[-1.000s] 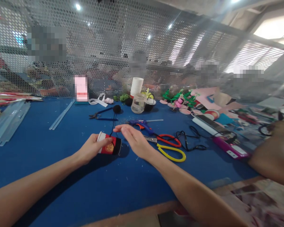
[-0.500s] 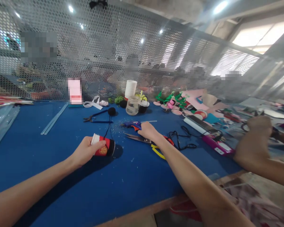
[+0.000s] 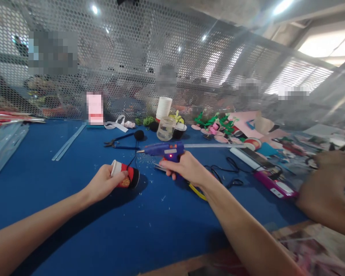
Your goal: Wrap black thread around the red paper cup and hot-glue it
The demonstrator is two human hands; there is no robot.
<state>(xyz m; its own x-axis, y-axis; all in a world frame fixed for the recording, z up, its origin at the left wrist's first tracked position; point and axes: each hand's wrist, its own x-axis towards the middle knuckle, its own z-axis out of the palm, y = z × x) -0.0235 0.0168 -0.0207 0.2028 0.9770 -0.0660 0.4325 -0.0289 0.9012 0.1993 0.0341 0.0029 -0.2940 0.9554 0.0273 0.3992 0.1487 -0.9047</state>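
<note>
My left hand [image 3: 103, 183] is closed round a small red and black paper cup [image 3: 125, 177] lying on its side on the blue table [image 3: 74, 199]. A thin black cord runs from the cup up to a black pompom [image 3: 138, 135]. My right hand [image 3: 186, 168] grips a blue glue gun [image 3: 164, 150], lifted off the table, with a clear glue stick out of its back and its nozzle pointing left, a short way right of and above the cup. Yellow and red scissors [image 3: 197, 191] lie under my right wrist.
Pliers [image 3: 115, 142], a glass jar [image 3: 165, 128], a stack of white cups [image 3: 163, 108] and craft scraps [image 3: 218, 124] lie toward the perforated metal screen [image 3: 149, 65]. Clear glue sticks [image 3: 5, 143] lie at the left. Another person's arm [image 3: 324, 191] works at the right, near a pink device [image 3: 273, 183].
My right hand reached from beside the cup to the glue gun, took hold of it and lifted it toward the cup. The left hand kept hold of the cup.
</note>
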